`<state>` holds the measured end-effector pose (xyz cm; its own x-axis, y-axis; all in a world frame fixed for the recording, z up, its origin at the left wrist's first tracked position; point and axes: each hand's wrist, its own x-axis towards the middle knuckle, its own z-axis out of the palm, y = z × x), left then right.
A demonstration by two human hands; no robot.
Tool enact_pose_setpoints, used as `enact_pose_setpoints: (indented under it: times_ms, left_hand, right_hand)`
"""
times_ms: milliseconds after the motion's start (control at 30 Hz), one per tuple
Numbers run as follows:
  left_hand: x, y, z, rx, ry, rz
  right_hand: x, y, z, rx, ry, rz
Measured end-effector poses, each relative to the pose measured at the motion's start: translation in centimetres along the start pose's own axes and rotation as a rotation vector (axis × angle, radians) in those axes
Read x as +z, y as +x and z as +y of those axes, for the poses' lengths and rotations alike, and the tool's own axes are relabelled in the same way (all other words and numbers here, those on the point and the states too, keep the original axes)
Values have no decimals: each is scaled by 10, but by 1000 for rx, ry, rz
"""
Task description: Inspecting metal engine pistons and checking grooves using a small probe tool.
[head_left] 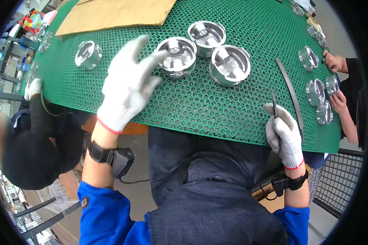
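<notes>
My left hand (129, 83), in a white knitted glove, is open with its fingers spread. Its forefinger reaches the rim of a silvery metal piston (181, 61); whether it touches cannot be told. Two more pistons stand close against that one: one behind (208, 38) and one to the right (233, 67), all with their hollow sides up. My right hand (283, 132), gloved alike, grips a thin dark blade-like tool (274, 104) that points away from me, near the table's front edge. The tool's lower end is hidden in the fingers.
A green perforated mat (184, 104) covers the table. Another piston (88, 55) stands at left, below a cardboard sheet (114, 16). A curved grey strip (291, 96) lies beside my right hand. At right, a co-worker's hands (338, 100) are among several pistons; another person (41, 139) sits at left.
</notes>
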<state>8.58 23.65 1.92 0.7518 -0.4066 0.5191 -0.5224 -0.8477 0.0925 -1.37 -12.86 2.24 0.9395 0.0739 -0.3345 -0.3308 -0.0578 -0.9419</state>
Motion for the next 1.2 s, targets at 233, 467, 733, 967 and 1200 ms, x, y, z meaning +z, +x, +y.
enact_pose_setpoints:
  times_ms: [233,467,733,967,1200]
  left_hand:
    - [-1,-20,47,119,-227,-161]
    - [4,-60,72,-134,-588,-35]
    - [7,-62,82,-194,-490,-56]
    - [6,-63,85,-219,-483,-58]
    - [5,-59,87,-198,-461,-46]
  right_hand:
    - [4,-2,-2,-1,-64,10]
    - [23,11,-28,-156,-624,-268]
    - [41,30,-36,-717,-1286,-118]
    - [39,13,-44,-595,-1261,-228]
    - [56,0,-24,-361,-998,-419]
